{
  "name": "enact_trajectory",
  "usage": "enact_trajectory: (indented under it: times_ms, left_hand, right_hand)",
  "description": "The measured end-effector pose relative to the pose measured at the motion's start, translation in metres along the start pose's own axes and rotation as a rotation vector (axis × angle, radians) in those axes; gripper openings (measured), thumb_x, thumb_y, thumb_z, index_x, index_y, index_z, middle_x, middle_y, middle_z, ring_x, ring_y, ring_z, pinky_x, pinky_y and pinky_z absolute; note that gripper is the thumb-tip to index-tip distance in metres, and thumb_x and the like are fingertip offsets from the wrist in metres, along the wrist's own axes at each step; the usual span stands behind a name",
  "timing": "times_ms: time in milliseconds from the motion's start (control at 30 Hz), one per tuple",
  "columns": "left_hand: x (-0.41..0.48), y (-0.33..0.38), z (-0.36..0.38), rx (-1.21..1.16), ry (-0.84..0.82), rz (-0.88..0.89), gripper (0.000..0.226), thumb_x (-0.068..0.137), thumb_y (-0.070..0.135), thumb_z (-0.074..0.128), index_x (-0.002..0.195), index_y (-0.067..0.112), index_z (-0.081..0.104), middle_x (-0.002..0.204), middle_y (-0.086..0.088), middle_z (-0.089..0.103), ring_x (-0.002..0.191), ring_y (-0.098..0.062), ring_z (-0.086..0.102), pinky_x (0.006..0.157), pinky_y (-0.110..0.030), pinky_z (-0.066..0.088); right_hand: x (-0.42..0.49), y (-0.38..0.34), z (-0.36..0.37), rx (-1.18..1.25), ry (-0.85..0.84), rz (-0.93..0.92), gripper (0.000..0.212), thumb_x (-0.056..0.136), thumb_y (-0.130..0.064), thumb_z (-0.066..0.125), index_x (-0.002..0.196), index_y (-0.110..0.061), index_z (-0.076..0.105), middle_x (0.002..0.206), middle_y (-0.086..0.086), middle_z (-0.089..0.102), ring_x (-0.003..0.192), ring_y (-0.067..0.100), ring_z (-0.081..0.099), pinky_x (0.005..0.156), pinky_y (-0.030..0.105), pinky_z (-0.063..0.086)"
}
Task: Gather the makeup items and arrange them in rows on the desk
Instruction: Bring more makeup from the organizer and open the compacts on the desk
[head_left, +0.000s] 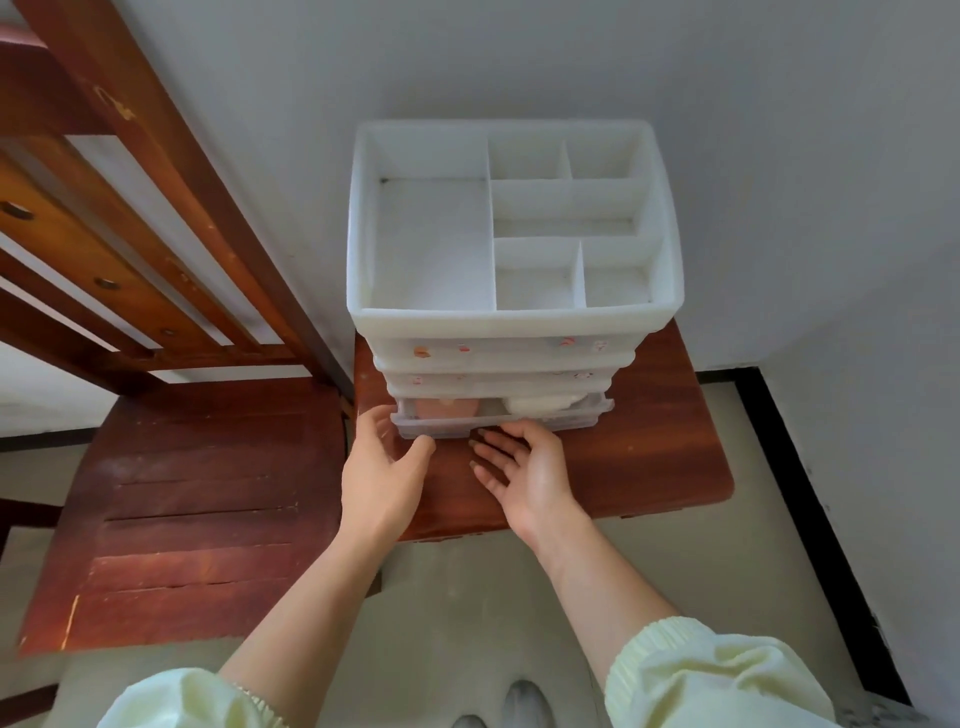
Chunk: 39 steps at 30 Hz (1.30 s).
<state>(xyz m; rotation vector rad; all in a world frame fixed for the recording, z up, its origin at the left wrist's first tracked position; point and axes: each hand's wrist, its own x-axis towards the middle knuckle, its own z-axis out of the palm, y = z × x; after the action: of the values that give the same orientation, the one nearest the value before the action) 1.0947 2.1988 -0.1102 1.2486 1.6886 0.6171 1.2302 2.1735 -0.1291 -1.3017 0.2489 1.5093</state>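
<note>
Head view: on a small wooden worktop (649, 441), a white organiser's (514, 322) bottom drawer (498, 422) sits slightly open, running left to right, with a pink item (447, 408) and a white item (540, 402) inside. Both grips are released. The left hand (384, 467) touches the drawer's left corner, and the right hand (524, 467), palm up, has its fingertips at the front notch, nearer the white item.

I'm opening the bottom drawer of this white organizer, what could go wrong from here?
1. The bottom drawer is only part out; pulled too far, it could drop with the pink item and white item inside.
2. The organizer is tall on a small wooden table; tugging with the right hand might slide it forward unless the left hand braces it.
</note>
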Motion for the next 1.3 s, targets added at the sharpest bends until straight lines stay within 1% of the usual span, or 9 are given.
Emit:
enact_trajectory:
  times_ms: [167,400,500,600,767,867,1133,1200,1300]
  left_hand:
    - [-0.01,0.001,0.0,-0.019,0.015,-0.041,0.042,0.093,0.041,0.056,0.131,0.025,0.047,0.111,0.01,0.054,0.099,-0.01,0.051,0.083,-0.027,0.036]
    - [-0.018,-0.004,0.001,0.15,0.031,-0.058,0.041,0.092,0.019,0.055,0.133,0.016,0.046,0.079,0.015,0.048,0.067,0.002,0.046,0.058,-0.022,0.036]
    - [-0.021,-0.002,-0.002,0.197,0.04,-0.049,0.046,0.088,0.016,0.059,0.133,0.013,0.046,0.092,0.005,0.059,0.086,-0.016,0.056,0.075,-0.031,0.043]
    - [-0.02,-0.002,-0.006,0.399,0.136,0.222,0.044,0.082,0.011,0.068,0.124,0.01,0.055,0.119,-0.008,0.055,0.11,-0.025,0.04,0.089,-0.037,0.039]
    - [-0.006,0.023,-0.004,0.764,-0.099,0.621,0.039,0.085,0.015,0.068,0.123,0.014,0.06,0.127,0.0,0.057,0.118,-0.025,0.048,0.087,-0.033,0.047]
    - [0.007,0.033,-0.001,0.952,-0.251,0.593,0.044,0.09,0.022,0.063,0.132,0.02,0.052,0.134,0.003,0.05,0.126,-0.019,0.043,0.087,-0.029,0.048]
    - [0.007,0.06,0.012,1.333,-0.354,0.499,0.041,0.095,0.007,0.046,0.136,0.008,0.044,0.132,-0.009,0.051,0.118,-0.027,0.053,0.082,-0.03,0.044]
    - [0.003,0.063,0.016,1.335,-0.297,0.598,0.037,0.093,0.004,0.036,0.124,0.002,0.054,0.12,-0.014,0.059,0.103,-0.027,0.063,0.066,-0.026,0.044]
    - [0.002,0.062,0.015,1.255,-0.111,0.886,0.051,0.06,0.003,0.015,0.056,-0.005,0.065,0.05,-0.016,0.056,0.029,-0.024,0.051,0.035,-0.008,0.012]
  right_hand:
    - [-0.021,0.01,-0.012,-0.002,0.028,0.027,0.02,0.091,-0.031,0.055,0.101,-0.014,0.059,0.113,0.013,0.067,0.099,0.025,0.066,0.076,0.036,0.049]
    - [-0.033,0.013,-0.019,-0.217,0.135,0.068,0.018,0.092,-0.031,0.059,0.096,-0.013,0.062,0.094,0.008,0.071,0.086,0.022,0.069,0.067,0.031,0.051]
    - [-0.044,0.006,-0.021,-0.55,0.178,0.052,0.034,0.093,-0.04,0.057,0.093,-0.008,0.066,0.082,0.007,0.073,0.071,0.019,0.068,0.058,0.027,0.05]
    - [-0.057,-0.013,-0.028,-0.984,0.222,-0.145,0.037,0.091,-0.039,0.059,0.08,-0.005,0.067,0.062,0.002,0.069,0.051,0.014,0.062,0.052,0.024,0.048]
    - [-0.063,-0.066,-0.028,-1.631,0.109,-0.746,0.017,0.09,-0.026,0.061,0.103,-0.015,0.064,0.097,-0.003,0.063,0.092,0.019,0.06,0.078,0.032,0.049]
    - [-0.051,-0.087,-0.021,-2.066,-0.072,-0.694,0.034,0.09,-0.024,0.06,0.122,-0.014,0.059,0.122,0.005,0.059,0.108,0.027,0.057,0.089,0.038,0.049]
    - [-0.028,-0.097,-0.003,-2.531,-0.344,-0.54,0.027,0.091,-0.002,0.053,0.118,-0.004,0.055,0.115,0.013,0.058,0.103,0.029,0.058,0.072,0.03,0.041]
    - [-0.023,-0.096,-0.003,-2.558,-0.353,-0.517,0.028,0.091,-0.001,0.053,0.119,-0.004,0.054,0.116,0.013,0.058,0.103,0.028,0.058,0.074,0.03,0.042]
    - [-0.018,-0.097,-0.003,-2.54,-0.375,-0.508,0.031,0.09,-0.005,0.055,0.121,-0.006,0.054,0.115,0.011,0.058,0.101,0.027,0.058,0.075,0.031,0.044]
